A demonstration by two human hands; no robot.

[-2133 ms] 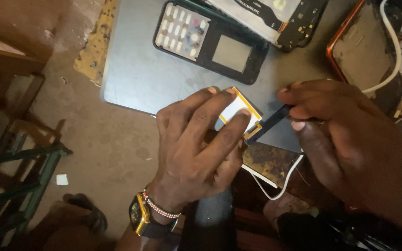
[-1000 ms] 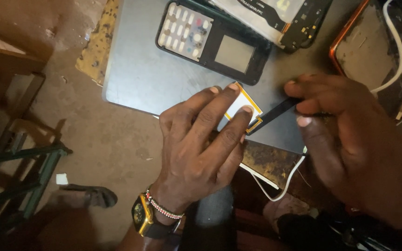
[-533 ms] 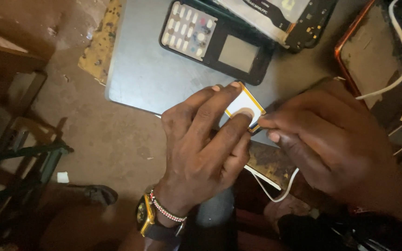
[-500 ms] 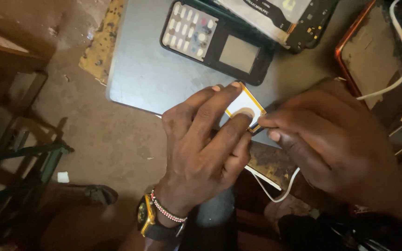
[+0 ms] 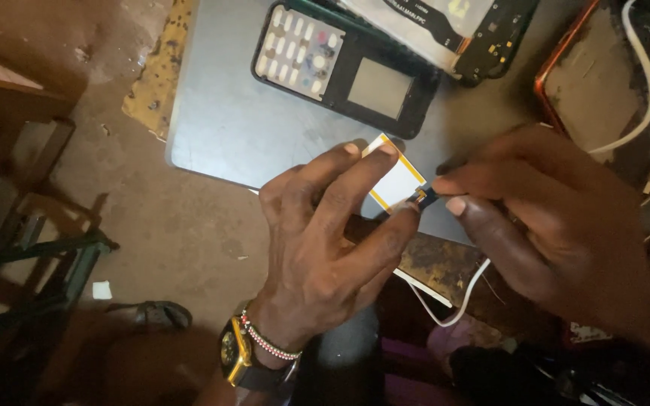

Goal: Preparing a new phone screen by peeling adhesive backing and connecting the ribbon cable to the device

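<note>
My left hand (image 5: 325, 233) presses a small white flat part with an orange edge (image 5: 396, 180) down on a grey metal sheet (image 5: 265, 128); several fingertips rest on it. My right hand (image 5: 551, 218) pinches a thin dark tool (image 5: 429, 195) whose tip touches the right corner of that part. A black keypad phone front (image 5: 347, 71) lies on the sheet just beyond my fingers, with a bare circuit board (image 5: 453, 30) behind it.
A white cable (image 5: 453, 301) hangs below the sheet's front edge. An orange-rimmed tray (image 5: 603, 83) with wires sits at the right. A wooden bench (image 5: 9, 98) and green metal frame (image 5: 24, 263) stand at the left over a dirt floor.
My right hand has come in closer to the white part, bringing the tool's tip from its upper right edge down to its right corner. My left hand kept pressing it.
</note>
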